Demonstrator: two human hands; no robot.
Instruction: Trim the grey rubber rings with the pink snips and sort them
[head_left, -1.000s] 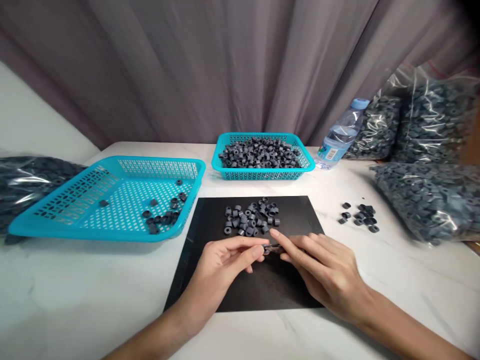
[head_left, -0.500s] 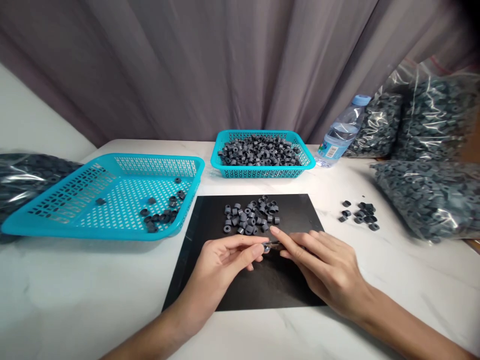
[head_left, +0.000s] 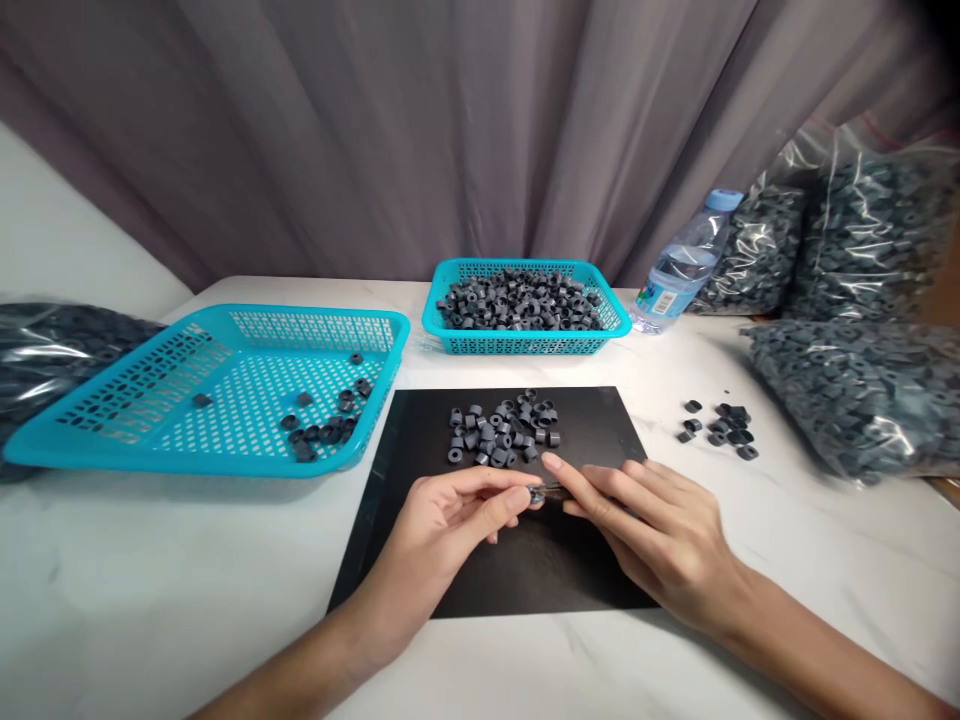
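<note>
Above the black mat (head_left: pixel 487 580), my left hand (head_left: pixel 450 525) pinches a small grey plastic ring (head_left: pixel 536 496) between thumb and forefinger. My right hand (head_left: pixel 660 530) is closed around a slim tool with a thin metallic tip (head_left: pixel 553 489), which meets the ring. Most of the tool is hidden by the fingers, so its kind is unclear. My right forefinger stretches along it. Just beyond both hands lies a heap of short grey plastic rings (head_left: pixel 499 430) on the mat.
A blue basket (head_left: pixel 300 465) with several rings stands left. Another blue basket (head_left: pixel 525 347), heaped with rings, stands at the back beside a water bottle (head_left: pixel 686 265). Several loose pieces (head_left: pixel 720 428) lie right of the mat. Filled clear bags (head_left: pixel 862 400) stand right; another bag (head_left: pixel 60 345) is left.
Both hands stay close together over the mat. The ring and the tool tip have shifted very slightly to the right; little else differs.
</note>
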